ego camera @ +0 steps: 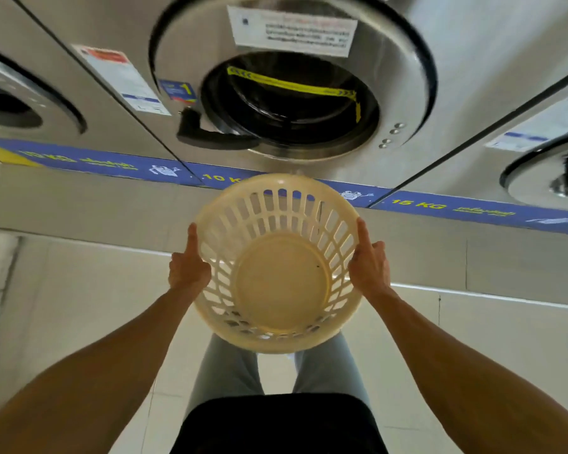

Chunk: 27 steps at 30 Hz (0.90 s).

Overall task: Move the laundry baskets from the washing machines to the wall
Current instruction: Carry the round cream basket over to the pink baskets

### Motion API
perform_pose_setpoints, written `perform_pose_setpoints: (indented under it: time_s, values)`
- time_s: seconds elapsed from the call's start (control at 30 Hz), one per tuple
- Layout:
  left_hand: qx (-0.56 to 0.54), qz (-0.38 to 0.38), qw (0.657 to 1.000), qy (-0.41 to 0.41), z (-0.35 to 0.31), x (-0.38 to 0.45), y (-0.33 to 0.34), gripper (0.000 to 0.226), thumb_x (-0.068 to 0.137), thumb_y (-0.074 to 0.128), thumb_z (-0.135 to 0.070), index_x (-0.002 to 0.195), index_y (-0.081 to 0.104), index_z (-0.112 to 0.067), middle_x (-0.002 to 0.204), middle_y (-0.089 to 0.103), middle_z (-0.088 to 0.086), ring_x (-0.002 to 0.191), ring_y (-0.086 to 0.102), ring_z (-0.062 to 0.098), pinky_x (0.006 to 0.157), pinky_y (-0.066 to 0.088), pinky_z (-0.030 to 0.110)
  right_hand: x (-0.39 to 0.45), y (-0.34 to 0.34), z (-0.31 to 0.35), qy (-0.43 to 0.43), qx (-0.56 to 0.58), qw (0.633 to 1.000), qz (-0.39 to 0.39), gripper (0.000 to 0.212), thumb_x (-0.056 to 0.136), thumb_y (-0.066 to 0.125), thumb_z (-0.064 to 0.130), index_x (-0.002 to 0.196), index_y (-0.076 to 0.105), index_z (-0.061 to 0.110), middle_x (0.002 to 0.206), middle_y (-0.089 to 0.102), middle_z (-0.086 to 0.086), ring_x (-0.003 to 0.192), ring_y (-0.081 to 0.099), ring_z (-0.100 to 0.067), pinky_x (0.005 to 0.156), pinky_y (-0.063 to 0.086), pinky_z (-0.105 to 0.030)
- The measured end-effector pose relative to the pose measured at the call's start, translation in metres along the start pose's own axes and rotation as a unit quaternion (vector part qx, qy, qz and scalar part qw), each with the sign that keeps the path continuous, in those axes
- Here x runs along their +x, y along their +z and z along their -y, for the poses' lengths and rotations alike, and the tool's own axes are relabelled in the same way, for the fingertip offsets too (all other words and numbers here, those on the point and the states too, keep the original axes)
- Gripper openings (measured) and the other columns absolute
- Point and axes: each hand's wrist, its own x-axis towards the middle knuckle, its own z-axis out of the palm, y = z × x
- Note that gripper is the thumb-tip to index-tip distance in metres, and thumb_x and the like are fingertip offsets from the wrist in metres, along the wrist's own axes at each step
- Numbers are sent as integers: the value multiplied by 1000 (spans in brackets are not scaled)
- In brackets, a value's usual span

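A round cream plastic laundry basket (282,276) with slotted sides hangs in the air in front of me, empty, its opening facing me. My left hand (188,267) grips its left rim with the thumb along the edge. My right hand (369,262) grips the right rim the same way. Straight ahead stands a steel washing machine (407,103) with a round dark door (289,103) and a yellow strip across the glass. The basket is held just below that door, off the floor.
More washing machines flank it, one at the left (24,103) and one at the right (544,172). A blue band with "10 KG" and "15 KG" labels (420,203) runs along their base. A grey plinth (79,208) and a pale tiled floor (79,306) lie below.
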Motion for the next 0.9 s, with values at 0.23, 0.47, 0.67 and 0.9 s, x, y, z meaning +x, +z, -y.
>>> perform_pose_setpoints:
  time_s: [0.23, 0.47, 0.67, 0.9]
  values:
    - [-42, -42, 997, -48, 39, -62, -55, 88, 90, 50, -13, 149, -4, -50, 108, 54, 22, 101, 59, 41, 87, 52, 50, -44, -43, 49, -110, -49, 993, 4, 48, 106, 32, 52, 152, 18, 47, 110, 56, -9, 83, 58, -22, 80, 55, -41]
    - [-105, -70, 985, -115, 114, -103, -83, 84, 93, 50, -17, 149, -4, -49, 112, 52, 19, 99, 59, 38, 83, 52, 46, -74, -37, 127, -185, -90, 978, 34, 65, 104, 46, 40, 160, 13, 32, 132, 56, -18, 106, 64, -36, 90, 56, -51]
    - [-178, -77, 969, -151, 215, -126, -99, 84, 95, 50, -15, 149, -6, -47, 112, 53, 20, 94, 60, 38, 84, 55, 53, -120, 12, 203, -248, -189, 950, 19, 83, 97, 55, 12, 162, 6, 30, 120, 54, -20, 93, 63, -33, 76, 54, -42]
    - [-283, -123, 920, -243, 370, -154, -108, 86, 93, 48, -7, 148, -1, -52, 99, 57, 18, 77, 65, 34, 69, 60, 50, -194, 116, 305, -323, -225, 917, 61, 88, 94, 55, 11, 161, 4, 37, 117, 49, -16, 91, 64, -34, 69, 43, -35]
